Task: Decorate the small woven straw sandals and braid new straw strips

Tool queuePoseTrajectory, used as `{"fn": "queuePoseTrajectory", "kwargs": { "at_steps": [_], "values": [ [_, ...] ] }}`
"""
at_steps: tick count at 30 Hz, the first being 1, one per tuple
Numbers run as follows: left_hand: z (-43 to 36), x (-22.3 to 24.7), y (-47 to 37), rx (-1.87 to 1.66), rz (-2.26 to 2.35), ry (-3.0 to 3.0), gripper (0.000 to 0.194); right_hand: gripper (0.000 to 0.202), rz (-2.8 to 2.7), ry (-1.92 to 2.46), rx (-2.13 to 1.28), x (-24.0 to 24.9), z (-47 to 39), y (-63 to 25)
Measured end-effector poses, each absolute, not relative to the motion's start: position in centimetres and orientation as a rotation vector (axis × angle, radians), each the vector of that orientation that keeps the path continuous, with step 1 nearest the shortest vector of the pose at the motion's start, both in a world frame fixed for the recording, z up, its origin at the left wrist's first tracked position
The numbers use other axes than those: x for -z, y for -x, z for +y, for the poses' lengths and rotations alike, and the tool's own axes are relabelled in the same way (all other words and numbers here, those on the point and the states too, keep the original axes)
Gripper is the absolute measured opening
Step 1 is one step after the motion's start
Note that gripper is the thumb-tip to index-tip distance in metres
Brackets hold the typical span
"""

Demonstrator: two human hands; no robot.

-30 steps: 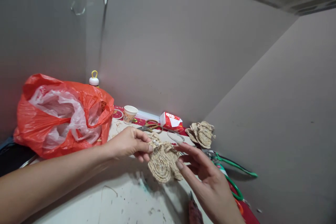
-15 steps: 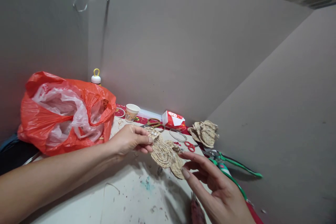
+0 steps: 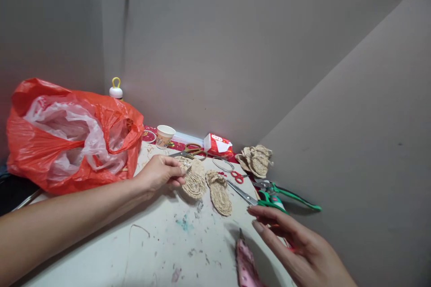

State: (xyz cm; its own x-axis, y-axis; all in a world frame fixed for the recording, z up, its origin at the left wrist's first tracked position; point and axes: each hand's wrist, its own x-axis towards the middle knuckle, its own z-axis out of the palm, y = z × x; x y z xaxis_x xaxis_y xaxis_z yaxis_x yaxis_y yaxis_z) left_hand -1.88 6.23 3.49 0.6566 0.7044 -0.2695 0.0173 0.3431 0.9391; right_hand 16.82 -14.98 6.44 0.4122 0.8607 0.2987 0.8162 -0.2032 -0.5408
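Note:
My left hand (image 3: pixel 164 172) pinches a small woven straw slipper (image 3: pixel 193 184) by the end with pale bead-like bits, holding it over the white table (image 3: pixel 161 237). A second straw slipper (image 3: pixel 220 195) lies on the table just right of it. My right hand (image 3: pixel 298 244) is empty, its fingers apart, near the handles of green-handled scissors (image 3: pixel 249 198). Below and left of those fingers sits a pink-covered tool (image 3: pixel 246 260) with a dark pointed tip; its lower part runs out of view.
An orange-red plastic bag (image 3: pixel 60 143) fills the left side. Along the back stand a paper cup (image 3: pixel 164 136) and a red tissue pack (image 3: pixel 218 145). Brown-handled scissors (image 3: pixel 191 150), small red scissors (image 3: pixel 238 176), stacked straw pieces (image 3: pixel 256 160) and green-handled cutters (image 3: pixel 292 197) lie nearby.
My right hand has drawn away from the slippers toward the lower right. The second slipper now lies on the table, apart from the held one. The view has shifted slightly.

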Motion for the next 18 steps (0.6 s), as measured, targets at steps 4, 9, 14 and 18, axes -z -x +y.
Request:
{"fn": "queuePoseTrajectory", "kwargs": {
  "at_steps": [4,9,14,18],
  "values": [
    [6.2,-2.5,1.6,-0.596,0.781,-1.153,0.010,0.028,-1.449,2.070,-0.097,-5.5,-15.5,-17.9],
    [5.7,-2.0,1.5,-0.669,0.747,-1.171,0.009,0.036,-1.590,2.090,-0.142,-4.6,-15.6,-18.2],
    [5.2,-2.2,1.4,-0.685,0.766,-1.230,0.008,0.034,-1.674,2.131,-0.141,-4.4,-15.0,-18.0],
    [5.1,-1.6,1.3,-0.707,0.742,-1.256,0.008,0.032,-1.641,2.223,-0.116,-3.5,-16.6,-19.7]
  ]
}}
